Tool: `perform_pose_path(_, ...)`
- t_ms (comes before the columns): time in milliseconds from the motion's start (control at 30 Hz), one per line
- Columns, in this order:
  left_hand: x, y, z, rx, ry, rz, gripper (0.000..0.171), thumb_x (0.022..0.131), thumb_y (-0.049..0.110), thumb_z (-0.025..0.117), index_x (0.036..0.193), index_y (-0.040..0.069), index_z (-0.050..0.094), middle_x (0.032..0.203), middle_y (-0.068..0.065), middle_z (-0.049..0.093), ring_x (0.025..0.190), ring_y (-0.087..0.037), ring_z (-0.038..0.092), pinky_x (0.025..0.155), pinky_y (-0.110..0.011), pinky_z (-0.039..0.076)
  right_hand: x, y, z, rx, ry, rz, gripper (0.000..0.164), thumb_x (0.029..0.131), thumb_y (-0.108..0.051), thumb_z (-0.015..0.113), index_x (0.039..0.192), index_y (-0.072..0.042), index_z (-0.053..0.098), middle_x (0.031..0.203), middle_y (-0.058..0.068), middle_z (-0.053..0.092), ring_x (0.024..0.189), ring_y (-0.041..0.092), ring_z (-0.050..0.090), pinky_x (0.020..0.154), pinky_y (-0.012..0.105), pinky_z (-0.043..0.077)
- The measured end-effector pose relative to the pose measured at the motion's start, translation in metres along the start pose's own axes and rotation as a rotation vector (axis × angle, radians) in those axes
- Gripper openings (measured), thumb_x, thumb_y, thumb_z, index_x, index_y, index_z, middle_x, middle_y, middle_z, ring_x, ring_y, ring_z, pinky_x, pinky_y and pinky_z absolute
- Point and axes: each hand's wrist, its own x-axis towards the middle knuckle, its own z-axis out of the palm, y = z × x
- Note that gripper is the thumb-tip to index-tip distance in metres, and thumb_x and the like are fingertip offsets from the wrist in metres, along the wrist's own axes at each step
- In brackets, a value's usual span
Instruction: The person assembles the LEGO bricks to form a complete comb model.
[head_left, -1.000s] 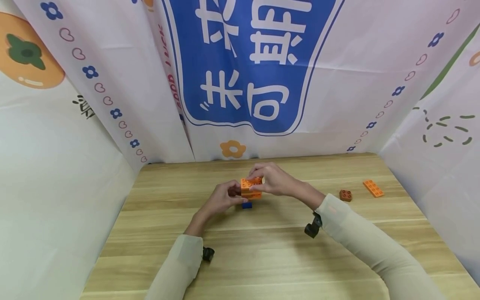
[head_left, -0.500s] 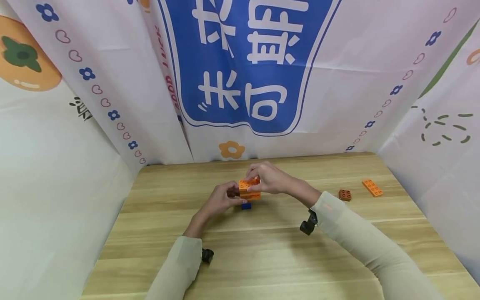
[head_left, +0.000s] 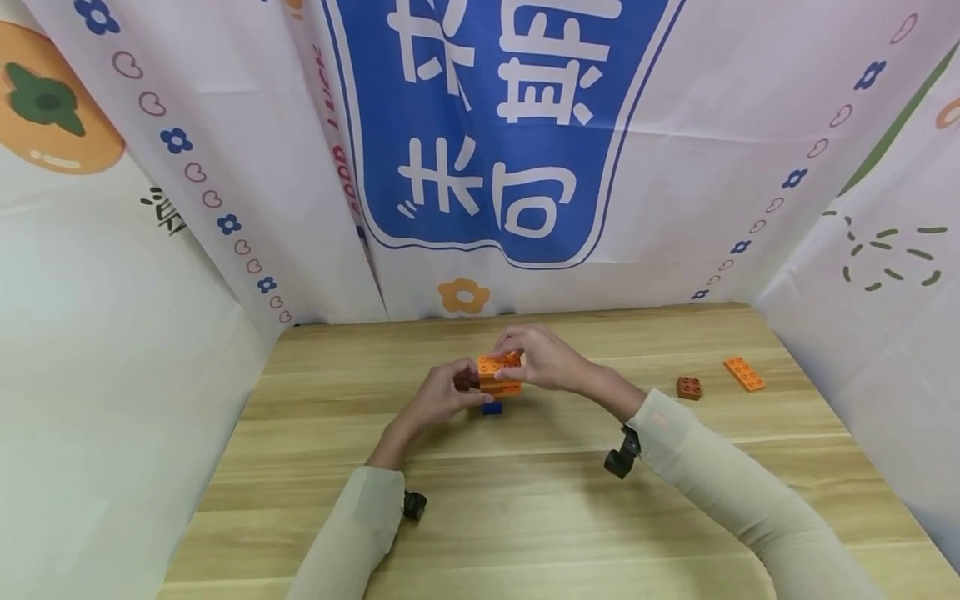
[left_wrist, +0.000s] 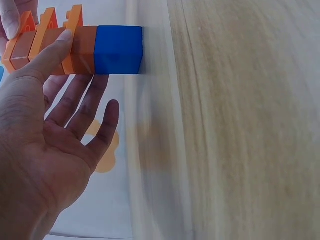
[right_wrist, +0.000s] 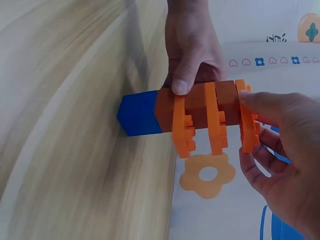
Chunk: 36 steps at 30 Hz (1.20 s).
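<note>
A toy-brick tower stands upright on the table in the head view, with a blue brick (head_left: 492, 408) at its foot. Above the blue one, brown bricks (right_wrist: 196, 106) alternate with three long orange plates (right_wrist: 216, 120) that jut out to one side. My left hand (head_left: 441, 393) grips the tower's lower part, its thumb against an orange plate in the left wrist view. My right hand (head_left: 551, 360) pinches the topmost orange plate (right_wrist: 246, 117) between thumb and fingers. The hands hide part of the tower in the head view.
To the right on the wooden table (head_left: 525, 517) lie a loose brown brick (head_left: 689, 388) and a loose orange plate (head_left: 744, 374). A printed cloth (head_left: 675, 208) hangs behind the table's back edge, with white cloth at both sides.
</note>
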Motion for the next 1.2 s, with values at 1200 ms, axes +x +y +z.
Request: perform_pose_path(1200, -0.001, 0.000, 0.001, 0.015, 0.015, -0.019, 0.029, 0.090, 0.017, 0.088, 0.110, 0.010, 0.070, 0.108, -0.004, 0.075, 0.096, -0.017, 0.071, 0.086, -0.033, 0.061, -0.068, 0.044, -0.028, 0.032, 0.063, 0.006, 0.043, 0.086, -0.019, 0.091, 0.125, -0.007, 0.077, 0.123, 0.009, 0.075, 0.113, 0.026, 0.071, 0.094, 0.047, 0.060)
